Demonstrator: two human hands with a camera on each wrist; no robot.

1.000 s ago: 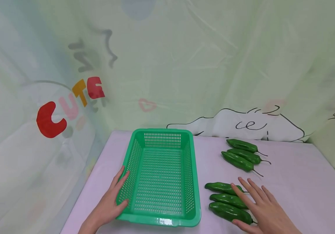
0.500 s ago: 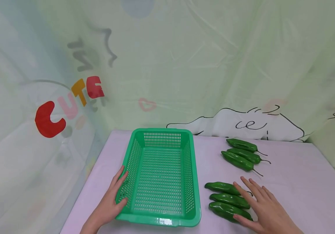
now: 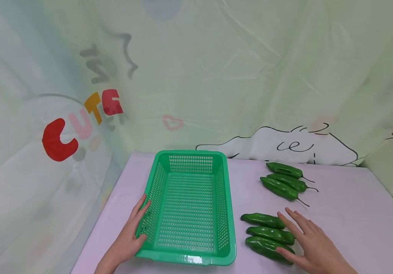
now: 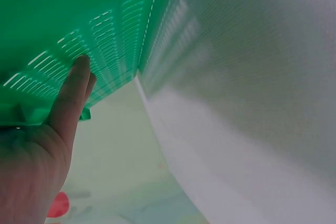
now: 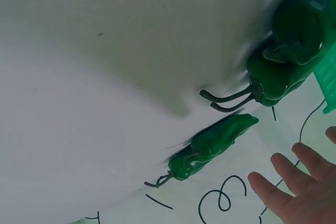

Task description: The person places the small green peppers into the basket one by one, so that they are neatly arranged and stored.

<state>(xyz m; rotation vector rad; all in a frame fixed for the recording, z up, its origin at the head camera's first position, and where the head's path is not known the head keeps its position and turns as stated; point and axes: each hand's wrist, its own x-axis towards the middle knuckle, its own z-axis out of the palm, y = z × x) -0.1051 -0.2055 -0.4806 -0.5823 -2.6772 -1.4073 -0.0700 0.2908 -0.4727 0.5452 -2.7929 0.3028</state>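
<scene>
A green plastic basket [image 3: 186,213] with slotted walls stands on the cloth in front of me. My left hand [image 3: 126,236] lies along the basket's left side, fingers straight; in the left wrist view a finger [image 4: 73,90] lies against the outer wall. To the right of the basket, three green chili peppers lie in a row, the nearest pepper [image 3: 268,248] partly under my right thumb. My right hand [image 3: 314,243] is spread over their stem ends, holding nothing; whether it touches them I cannot tell. Behind it lies a second group of three peppers [image 3: 280,188].
A pale cloth [image 3: 350,205] covers the table. Printed fabric curtains [image 3: 196,76] rise at the back and along both sides, close to the table's edges.
My right hand has shifted slightly to the right over the near peppers. The fingers of my left hand have eased slightly outward at the rim. Basket and peppers stay in place.
</scene>
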